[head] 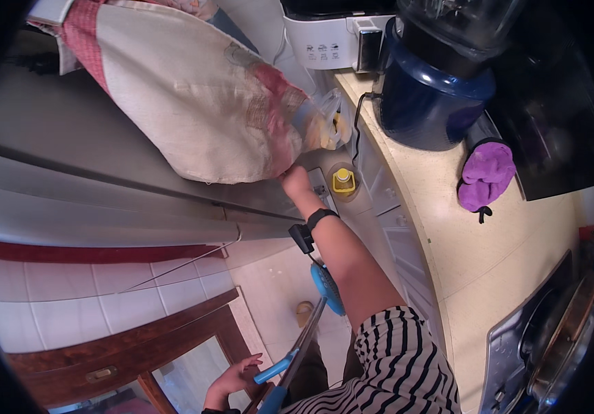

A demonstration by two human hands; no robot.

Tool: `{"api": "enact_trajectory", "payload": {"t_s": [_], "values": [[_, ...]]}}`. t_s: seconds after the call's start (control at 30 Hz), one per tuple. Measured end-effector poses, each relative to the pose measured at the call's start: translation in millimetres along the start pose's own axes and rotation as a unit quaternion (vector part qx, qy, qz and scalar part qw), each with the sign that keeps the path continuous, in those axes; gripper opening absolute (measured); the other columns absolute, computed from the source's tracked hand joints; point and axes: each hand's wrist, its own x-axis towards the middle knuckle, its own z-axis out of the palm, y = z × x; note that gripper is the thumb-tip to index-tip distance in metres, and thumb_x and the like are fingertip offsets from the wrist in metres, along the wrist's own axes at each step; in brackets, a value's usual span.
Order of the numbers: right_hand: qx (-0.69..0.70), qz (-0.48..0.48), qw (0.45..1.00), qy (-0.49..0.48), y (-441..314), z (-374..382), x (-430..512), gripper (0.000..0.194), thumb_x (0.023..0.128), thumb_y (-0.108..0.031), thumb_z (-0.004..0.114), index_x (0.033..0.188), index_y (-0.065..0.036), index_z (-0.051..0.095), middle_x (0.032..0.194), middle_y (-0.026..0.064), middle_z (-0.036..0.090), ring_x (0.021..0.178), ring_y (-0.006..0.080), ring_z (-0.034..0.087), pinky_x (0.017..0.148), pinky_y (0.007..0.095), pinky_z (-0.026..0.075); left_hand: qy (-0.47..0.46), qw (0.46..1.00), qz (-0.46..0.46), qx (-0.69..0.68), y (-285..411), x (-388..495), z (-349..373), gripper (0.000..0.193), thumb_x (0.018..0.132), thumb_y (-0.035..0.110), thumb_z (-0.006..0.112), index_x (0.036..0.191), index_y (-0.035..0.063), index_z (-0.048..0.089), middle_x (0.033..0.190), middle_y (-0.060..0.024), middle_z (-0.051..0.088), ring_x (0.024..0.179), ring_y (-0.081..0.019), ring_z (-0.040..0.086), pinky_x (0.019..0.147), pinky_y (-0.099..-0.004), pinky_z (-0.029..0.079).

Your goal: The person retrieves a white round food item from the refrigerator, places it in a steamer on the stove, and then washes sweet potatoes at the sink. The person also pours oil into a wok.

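Note:
A cream and red fabric cover or cloth (188, 98) hangs over the grey appliance at the upper left. My right hand (296, 183) pinches its lower edge, the fingertips partly hidden by the fabric; a black band is on that wrist. Lower down, my left hand (233, 376) has its fingers apart beside the blue grip (277, 366) of a metal pole, and no grasp on it shows. The pole leads down towards a blue round-ended part (328, 290) near the floor, partly behind my right forearm. Beyond the cloth's edge lies a clear plastic bag (335, 121) with yellowish contents.
A yellow-capped bottle (344, 180) stands on the floor by the cabinets. The counter (431, 207) on the right holds a white appliance (322, 41), a blue blender base (431, 103), a purple cloth (486, 173) and a stove (524, 321) with a pan. Dark wooden door at lower left (121, 357).

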Motion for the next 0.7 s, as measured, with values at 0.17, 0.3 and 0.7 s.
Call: {"api": "enact_trajectory", "payload": {"t_s": [0.17, 0.3, 0.7], "values": [[-0.117, 0.066, 0.991, 0.019, 96.8, -14.7, -16.0, 0.022, 0.078, -0.02, 0.063, 0.095, -0.006, 0.066, 0.087, 0.0222, 0.067, 0.086, 0.0414, 0.064, 0.075, 0.0479, 0.051, 0.044, 0.994, -0.028, -0.094, -2.7, -7.6, 4.2, 0.077, 0.075, -0.014, 0.06, 0.145, 0.0064, 0.037, 0.135, -0.0109, 0.051, 0.124, -0.0223, 0.05, 0.103, -0.0351, 0.042], [-0.323, 0.112, 0.937, -0.074, 207.2, -33.2, -25.2, 0.038, 0.081, -0.013, 0.056, 0.117, 0.0, 0.059, 0.118, 0.0242, 0.06, 0.111, 0.0369, 0.058, 0.093, 0.0425, 0.047, 0.045, 0.986, 0.002, -0.159, 22.6, -18.7, 11.6, 0.073, 0.077, -0.014, 0.061, 0.144, 0.0053, 0.039, 0.136, -0.0102, 0.05, 0.125, -0.0218, 0.05, 0.102, -0.0347, 0.042], [-0.551, 0.043, 0.804, -0.22, 281.7, -58.8, -36.5, 0.04, 0.094, -0.021, 0.044, 0.13, -0.007, 0.053, 0.132, 0.0137, 0.05, 0.129, 0.0278, 0.041, 0.116, 0.0469, 0.02, 0.079, 0.996, -0.03, 0.039, 98.1, 5.2, 40.6, 0.056, 0.08, 0.0, 0.071, 0.133, 0.0053, 0.052, 0.113, -0.0071, 0.066, 0.103, -0.0152, 0.061, 0.092, -0.029, 0.047]]}}
